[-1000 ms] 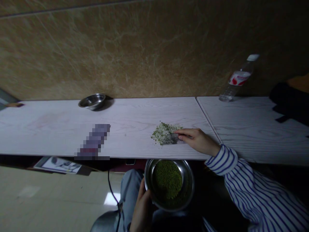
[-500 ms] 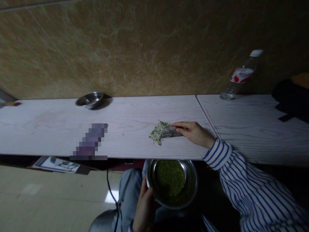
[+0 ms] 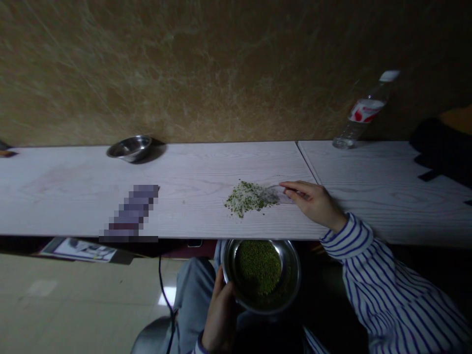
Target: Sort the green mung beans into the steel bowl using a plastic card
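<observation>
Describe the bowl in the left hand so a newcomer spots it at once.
Find the long white table against the wall, then look just below its near edge. There the left hand holds a metal bowl by its side. Green grains fill its bottom, while none show in the other bowl, back by the wall.

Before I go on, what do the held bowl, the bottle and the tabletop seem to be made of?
The bowl in the left hand: shiny metal, likely stainless steel, given its bright silvery highlights. The bottle: probably clear, smooth plastic, as the wall shows through it. The tabletop: whitish with grain lines, either wood or a printed laminate.
</observation>
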The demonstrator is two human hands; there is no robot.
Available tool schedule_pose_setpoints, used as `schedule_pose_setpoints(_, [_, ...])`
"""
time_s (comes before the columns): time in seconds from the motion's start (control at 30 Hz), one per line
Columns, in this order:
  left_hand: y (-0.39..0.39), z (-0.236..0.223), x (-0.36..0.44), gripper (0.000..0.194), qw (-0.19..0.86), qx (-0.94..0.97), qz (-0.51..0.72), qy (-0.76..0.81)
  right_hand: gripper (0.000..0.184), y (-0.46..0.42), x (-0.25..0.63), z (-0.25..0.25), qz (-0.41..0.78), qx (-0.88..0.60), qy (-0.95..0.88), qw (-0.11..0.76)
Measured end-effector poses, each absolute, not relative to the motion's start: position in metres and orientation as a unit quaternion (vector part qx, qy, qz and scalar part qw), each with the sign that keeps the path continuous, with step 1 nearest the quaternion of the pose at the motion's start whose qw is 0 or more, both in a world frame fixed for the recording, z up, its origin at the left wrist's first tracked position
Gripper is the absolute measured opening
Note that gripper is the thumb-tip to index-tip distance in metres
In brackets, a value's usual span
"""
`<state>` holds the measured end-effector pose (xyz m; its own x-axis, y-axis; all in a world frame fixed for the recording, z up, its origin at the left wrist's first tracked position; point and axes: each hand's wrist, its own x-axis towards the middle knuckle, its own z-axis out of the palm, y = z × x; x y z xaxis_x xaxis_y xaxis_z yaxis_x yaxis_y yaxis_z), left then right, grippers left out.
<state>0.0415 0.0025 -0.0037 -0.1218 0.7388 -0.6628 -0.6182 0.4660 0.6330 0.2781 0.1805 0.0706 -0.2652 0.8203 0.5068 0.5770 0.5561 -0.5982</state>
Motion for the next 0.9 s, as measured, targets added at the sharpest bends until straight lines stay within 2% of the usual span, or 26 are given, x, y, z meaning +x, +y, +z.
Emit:
schedule_pose_setpoints(0.33, [0.002,-0.004,0.043,0.084,0.661,0.058,0.503,0.553,0.029,0.179,0.277,0.072,0.124,-0.466,-0.788,0.383])
schedule_pose_setpoints(0.9, [-0.001,0.005,0.039,0.072,0.683,0.075,0.511,0.516,0.028,0.154,0.282,0.074,0.146,-0.470,-0.785,0.376])
